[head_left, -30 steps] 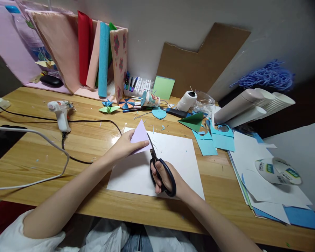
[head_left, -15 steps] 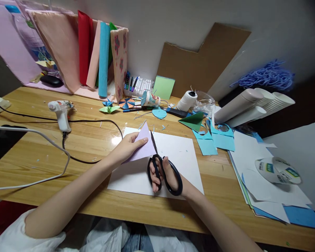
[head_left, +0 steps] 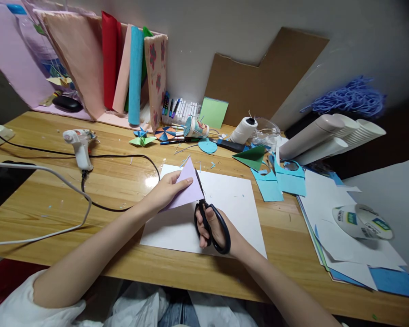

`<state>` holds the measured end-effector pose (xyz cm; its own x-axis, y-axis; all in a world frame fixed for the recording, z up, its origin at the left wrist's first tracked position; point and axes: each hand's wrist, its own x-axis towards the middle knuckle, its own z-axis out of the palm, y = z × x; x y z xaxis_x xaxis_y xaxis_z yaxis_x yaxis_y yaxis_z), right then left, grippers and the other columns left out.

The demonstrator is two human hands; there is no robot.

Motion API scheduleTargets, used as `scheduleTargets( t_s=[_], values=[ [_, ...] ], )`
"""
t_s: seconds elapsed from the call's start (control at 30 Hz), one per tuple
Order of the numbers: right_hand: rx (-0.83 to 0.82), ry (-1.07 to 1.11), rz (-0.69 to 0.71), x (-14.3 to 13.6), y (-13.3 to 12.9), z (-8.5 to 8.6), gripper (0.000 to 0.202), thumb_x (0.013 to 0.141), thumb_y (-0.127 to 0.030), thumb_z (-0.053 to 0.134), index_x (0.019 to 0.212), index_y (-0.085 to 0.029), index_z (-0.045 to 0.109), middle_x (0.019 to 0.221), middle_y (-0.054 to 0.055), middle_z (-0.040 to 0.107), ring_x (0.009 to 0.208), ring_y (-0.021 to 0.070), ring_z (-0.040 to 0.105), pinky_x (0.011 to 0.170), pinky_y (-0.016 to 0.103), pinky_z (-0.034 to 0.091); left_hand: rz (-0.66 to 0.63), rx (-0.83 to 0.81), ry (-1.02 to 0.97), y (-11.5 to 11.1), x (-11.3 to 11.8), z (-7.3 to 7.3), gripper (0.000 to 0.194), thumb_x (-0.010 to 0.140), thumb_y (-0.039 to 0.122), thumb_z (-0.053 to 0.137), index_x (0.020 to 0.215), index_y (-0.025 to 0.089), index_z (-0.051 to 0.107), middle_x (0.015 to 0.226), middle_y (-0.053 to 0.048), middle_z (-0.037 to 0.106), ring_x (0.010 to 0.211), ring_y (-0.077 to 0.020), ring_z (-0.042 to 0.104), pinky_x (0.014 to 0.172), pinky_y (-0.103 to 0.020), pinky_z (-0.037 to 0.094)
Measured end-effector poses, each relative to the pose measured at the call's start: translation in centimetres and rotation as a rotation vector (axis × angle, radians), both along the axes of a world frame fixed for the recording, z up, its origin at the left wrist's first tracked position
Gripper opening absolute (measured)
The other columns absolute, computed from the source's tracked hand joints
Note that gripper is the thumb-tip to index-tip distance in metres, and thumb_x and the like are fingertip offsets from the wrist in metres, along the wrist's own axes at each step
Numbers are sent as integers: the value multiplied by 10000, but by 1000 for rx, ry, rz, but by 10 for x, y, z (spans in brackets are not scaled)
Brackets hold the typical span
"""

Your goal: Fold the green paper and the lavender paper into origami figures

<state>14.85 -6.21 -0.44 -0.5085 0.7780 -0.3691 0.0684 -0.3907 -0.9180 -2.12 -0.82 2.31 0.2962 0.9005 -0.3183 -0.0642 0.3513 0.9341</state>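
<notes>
My left hand (head_left: 172, 188) pinches a folded piece of light purple paper (head_left: 188, 194), its pointed corner facing away from me. In my right hand (head_left: 213, 227) is a pair of black-handled scissors (head_left: 223, 236), with thumb and fingers through the loops. The blades lie along the right edge of the purple paper and look nearly closed; whether paper is between them I cannot tell. Beneath both hands a white sheet (head_left: 238, 218) lies flat on the wooden table.
A white glue gun (head_left: 82, 152) with a black cord stands at left. Behind are a green paper piece (head_left: 250, 157), a thread spool (head_left: 243, 130) and a paper cup (head_left: 195, 127). Blue cutouts (head_left: 291, 181), stacked paper (head_left: 327, 218) and a tape roll (head_left: 361, 221) sit at right.
The scissor handles have drawn closer together, closing the blades along the purple paper's right edge. My left hand and the paper stay almost in place.
</notes>
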Motion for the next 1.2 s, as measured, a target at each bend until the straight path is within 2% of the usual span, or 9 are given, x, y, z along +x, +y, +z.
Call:
scheduleTargets(
  t_s=[0.17, 0.33, 0.43, 0.63, 0.83, 1.07, 1.2],
  values=[
    [45, 28, 36, 2, 2, -1, 702, 677, -828, 194, 767, -174, 433, 482, -64, 424, 417, 112, 541, 446, 224, 434, -85, -18, -48, -3, 3, 2, 303, 706, 416, 639, 826, 145, 576, 654, 10, 617, 528, -107, 526, 518, -215, 376],
    [46, -5, 29, 5, 3, -4, 686, 679, -824, 223, 767, -175, 428, 462, -74, 400, 404, 115, 533, 425, 216, 414, -97, -39, -56, -4, 4, 4, 300, 714, 406, 636, 854, 145, 585, 713, -5, 635, 581, -121, 551, 544, -216, 393],
    [87, -26, 36, 6, 2, -2, 655, 721, -793, 221, 775, -174, 429, 481, -71, 402, 418, 113, 541, 440, 218, 418, -96, -27, -24, -3, 3, 5, 313, 701, 414, 644, 850, 144, 589, 752, -10, 628, 622, -131, 551, 559, -218, 395],
    [123, -73, 92, 6, 1, 4, 637, 738, -778, 223, 772, -175, 425, 490, -68, 407, 433, 108, 539, 462, 219, 420, 8, 134, 118, -1, 4, 3, 310, 756, 469, 562, 766, 160, 552, 666, 34, 535, 567, -101, 465, 520, -197, 348],
    [59, -69, 81, 3, -1, 6, 682, 684, -820, 227, 766, -174, 428, 474, -71, 404, 409, 106, 520, 440, 221, 413, 70, 185, 86, -4, 7, -4, 330, 789, 471, 512, 668, 164, 490, 580, 52, 477, 515, -90, 417, 496, -198, 323],
    [48, -35, 45, 2, -3, 0, 614, 732, -770, 291, 758, -173, 436, 475, -75, 397, 398, 96, 517, 417, 203, 408, 95, 59, -24, -4, 10, 2, 311, 752, 436, 562, 627, 164, 477, 518, 49, 502, 445, -89, 431, 449, -200, 312],
    [-15, -49, 23, 0, -4, -2, 612, 694, -786, 342, 734, -182, 427, 453, -85, 380, 363, 92, 494, 368, 187, 375, 118, 40, -26, -4, 9, 3, 313, 728, 432, 586, 608, 162, 482, 504, 50, 499, 436, -87, 430, 445, -199, 313]
  ],
)
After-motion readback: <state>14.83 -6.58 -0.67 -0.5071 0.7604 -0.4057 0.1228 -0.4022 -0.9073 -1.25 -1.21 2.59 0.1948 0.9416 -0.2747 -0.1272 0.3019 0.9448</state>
